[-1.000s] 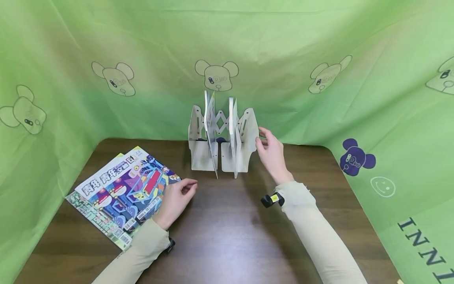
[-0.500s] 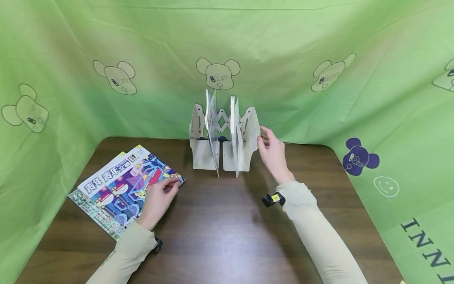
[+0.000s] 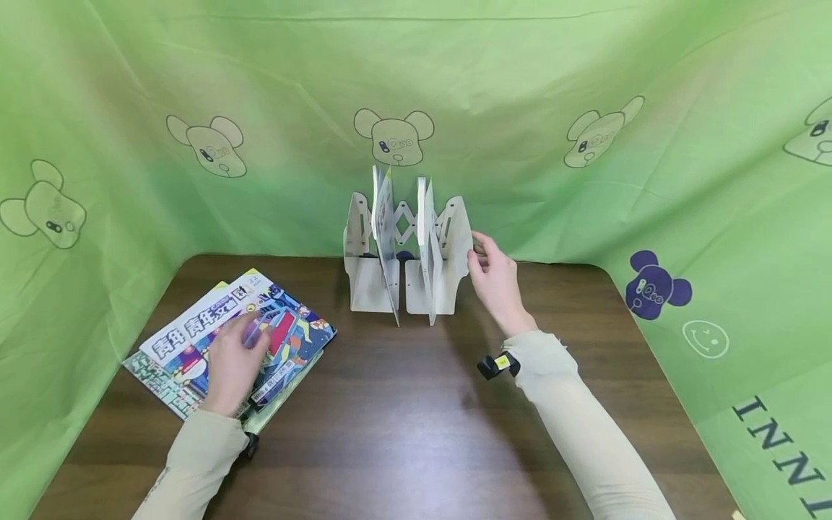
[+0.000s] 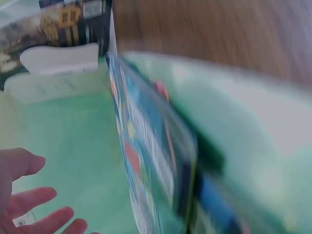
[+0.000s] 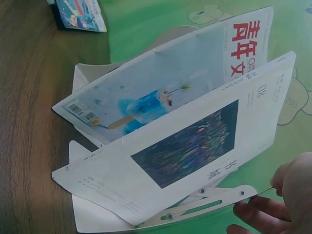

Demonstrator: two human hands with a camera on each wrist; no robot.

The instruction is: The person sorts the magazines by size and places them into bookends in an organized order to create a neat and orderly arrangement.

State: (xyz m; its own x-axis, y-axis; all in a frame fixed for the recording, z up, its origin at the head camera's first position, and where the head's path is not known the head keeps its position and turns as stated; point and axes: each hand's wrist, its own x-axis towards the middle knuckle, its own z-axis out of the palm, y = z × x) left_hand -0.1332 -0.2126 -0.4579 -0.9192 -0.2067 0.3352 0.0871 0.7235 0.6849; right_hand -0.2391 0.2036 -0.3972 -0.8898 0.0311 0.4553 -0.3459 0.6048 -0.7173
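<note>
My left hand [image 3: 234, 361] is over the pile of magazines [image 3: 308, 336] at the table's left, fingers slightly bent and holding nothing. In the left wrist view its spread fingers [image 4: 34, 195] appear apart from the blurred magazines [image 4: 146, 126]. Whether the hand touches the cover is unclear. At the back centre stands a white expandable book rack [image 3: 372, 289]. Upright in it are a magazine with red lettering [image 5: 195, 63] and a white-covered one [image 5: 126, 190] with a dark picture. My right hand [image 3: 499, 289] pinches the outer edge of the rack's right side panel between thumb and fingers.
The brown wooden table [image 3: 403, 419] carries the pile and the rack. A green cloth [image 3: 292, 72] printed with bear heads hangs behind the table and along both sides. A black strap mount [image 3: 497, 366] sits at the right wrist.
My left hand has moved leftward across the pile, from the magazines' right corner to over the cover. My right hand stays at the rack's edge, and the rack has not moved.
</note>
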